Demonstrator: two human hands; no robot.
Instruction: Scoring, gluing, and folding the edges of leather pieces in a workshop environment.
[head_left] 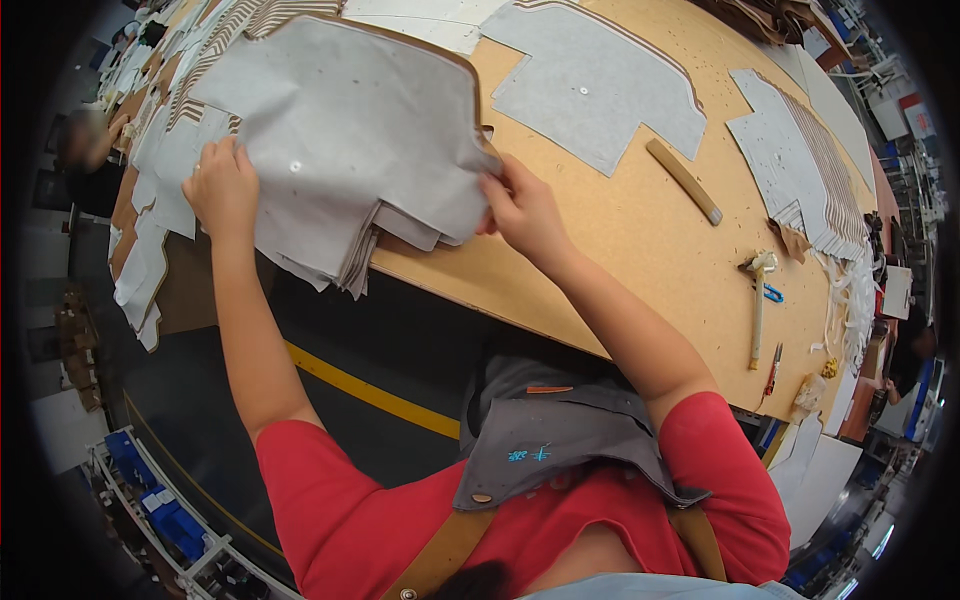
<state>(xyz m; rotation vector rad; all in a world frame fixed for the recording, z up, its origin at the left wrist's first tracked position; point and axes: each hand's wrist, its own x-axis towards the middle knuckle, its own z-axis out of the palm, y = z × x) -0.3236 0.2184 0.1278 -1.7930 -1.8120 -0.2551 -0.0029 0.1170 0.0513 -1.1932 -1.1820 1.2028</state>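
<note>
A large grey sheet-like panel with a brown edge and a small white round spot spans the space between my hands. My left hand is closed on its left side, fingers curled over the material. At its right edge, my right hand pinches a corner, which bends there. Several layered grey panels show under it and hang over the table's near edge. Another grey panel with a notched outline and striped border lies flat beyond my right hand.
On the tan table lie a curved wooden strip, a hammer, a blue clip-like item and a red-handled pointed tool. Striped panels lie at right. Another person is at far left.
</note>
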